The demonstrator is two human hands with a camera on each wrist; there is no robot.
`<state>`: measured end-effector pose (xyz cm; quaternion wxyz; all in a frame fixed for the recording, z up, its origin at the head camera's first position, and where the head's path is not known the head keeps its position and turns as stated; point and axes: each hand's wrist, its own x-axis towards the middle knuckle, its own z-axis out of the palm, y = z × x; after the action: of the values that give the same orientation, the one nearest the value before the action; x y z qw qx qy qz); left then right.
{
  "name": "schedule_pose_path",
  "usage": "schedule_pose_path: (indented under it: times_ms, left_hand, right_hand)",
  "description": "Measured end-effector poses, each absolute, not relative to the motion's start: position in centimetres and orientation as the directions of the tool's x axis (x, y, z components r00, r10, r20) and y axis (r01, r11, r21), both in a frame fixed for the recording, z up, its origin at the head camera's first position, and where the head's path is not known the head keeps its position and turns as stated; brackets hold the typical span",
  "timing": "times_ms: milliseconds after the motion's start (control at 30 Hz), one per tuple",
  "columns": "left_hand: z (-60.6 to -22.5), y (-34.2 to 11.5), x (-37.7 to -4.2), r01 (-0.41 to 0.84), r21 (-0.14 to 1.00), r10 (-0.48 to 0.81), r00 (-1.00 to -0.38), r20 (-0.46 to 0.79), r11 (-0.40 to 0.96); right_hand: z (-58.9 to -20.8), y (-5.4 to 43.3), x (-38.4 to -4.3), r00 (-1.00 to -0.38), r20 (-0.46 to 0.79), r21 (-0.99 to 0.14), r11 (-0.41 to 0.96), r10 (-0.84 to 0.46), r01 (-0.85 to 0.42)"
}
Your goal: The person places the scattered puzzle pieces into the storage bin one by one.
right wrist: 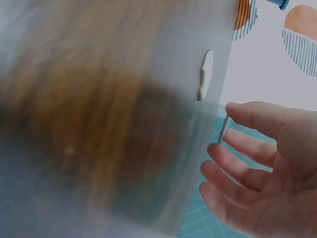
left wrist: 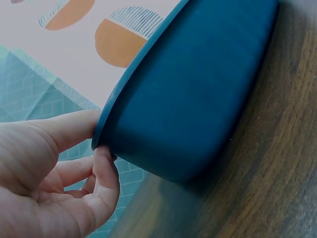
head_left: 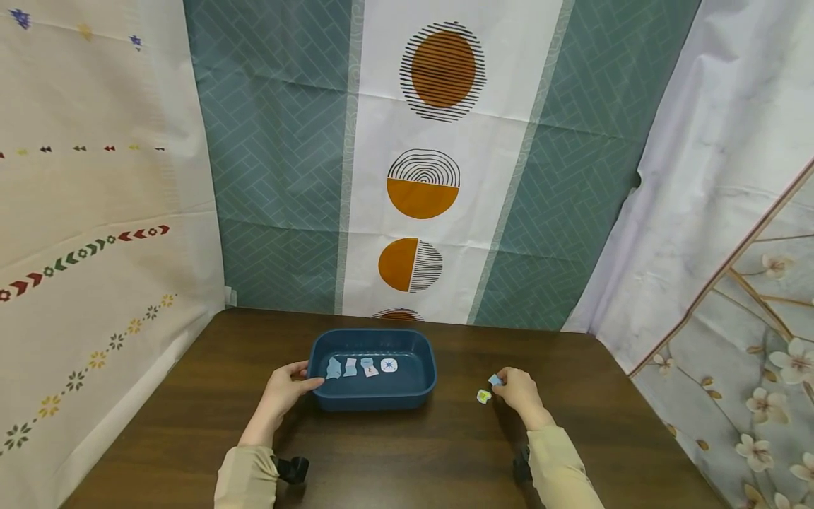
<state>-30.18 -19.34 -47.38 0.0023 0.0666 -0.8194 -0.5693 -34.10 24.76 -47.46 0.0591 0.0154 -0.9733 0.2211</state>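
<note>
A dark blue plastic basin [head_left: 375, 403] stands on the table, and my left hand [head_left: 285, 394] pinches its left rim. The left wrist view shows the thumb over the rim [left wrist: 121, 94] and curled fingers beneath it. Several small flat paper-like pieces lie inside in a row, among them a pale blue one [head_left: 333, 368] and a white one with a blue star [head_left: 388, 365]. To the right of the basin, my right hand [head_left: 518, 392] pinches a thin light blue piece [head_left: 495, 380] by its edges. Beside that hand lies a small yellow-green and white piece [head_left: 484, 396].
The brown wooden table [head_left: 407, 459] meets a patterned curtain [head_left: 445, 212] at its back edge. Cloths hang on the left [head_left: 95, 247] and right [head_left: 718, 283]. A black wrist strap mount [head_left: 292, 469] sits at my left wrist.
</note>
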Motion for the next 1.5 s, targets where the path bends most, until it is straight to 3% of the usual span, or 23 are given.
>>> schedule_pose_path:
  times_ms: [733,1500]
  left_hand:
    - [-47.4,-19.4,-30.3,-0.098,0.935,-0.122,-0.991,-0.059,0.340]
    - [-47.5,-19.3,-30.0,-0.074,0.936,-0.123,-0.992,-0.033,0.344]
  right_hand:
    - [-45.1,20.7,-35.4,-0.982,0.186,-0.454,0.883,-0.036,-0.118]
    - [-42.6,12.7,-36.9,-0.956,0.262,-0.474,0.845,-0.133,-0.247]
